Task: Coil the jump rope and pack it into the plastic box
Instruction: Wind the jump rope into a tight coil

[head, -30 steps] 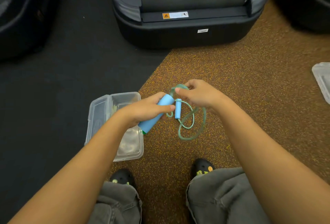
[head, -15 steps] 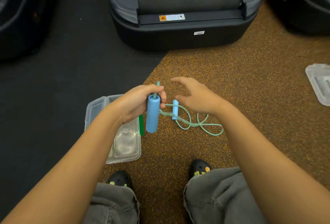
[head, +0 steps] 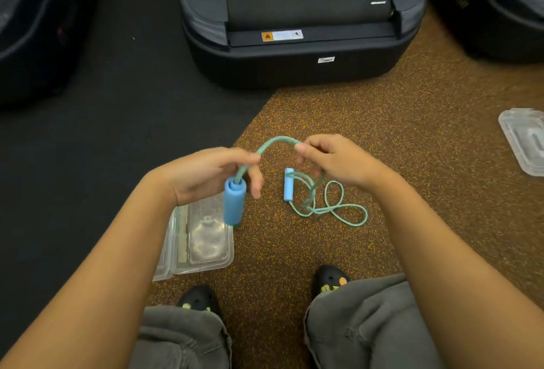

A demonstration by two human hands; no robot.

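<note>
Head view, nearest first: at six o'clock two knees in grey trousers (head: 362, 327) fill the bottom edge, with two black clogs (head: 329, 280) planted on brown rubber flooring (head: 412, 145) flecked with yellow. Black flooring (head: 103, 133) covers the nine o'clock side, and the seam between the two runs diagonally up toward twelve. Just beyond the left clog, at about seven o'clock, the clear plastic box (head: 203, 239) lies open on the floor, straddling that seam, its lid hinged out toward nine. Above it the left hand (head: 206, 174) is closed on the rope just above one blue foam handle (head: 234, 202), pinching the cord between thumb and forefinger so that the handle hangs down. From there the jump rope (head: 278, 142) arches up and over to the right hand (head: 338, 162), whose fingertips pinch the cord while the other fingers curl inward. Below that hand, at centre, the second blue handle (head: 288, 184) and the slack of the green cord lie in loose loops on the brown floor. At three o'clock a second clear plastic lid or tray (head: 524, 139) sits at the frame edge. Farthest off, at twelve o'clock, stands a dark treadmill (head: 294, 68) with an orange warning label, and similar dark machines flank it at ten and two o'clock.
</note>
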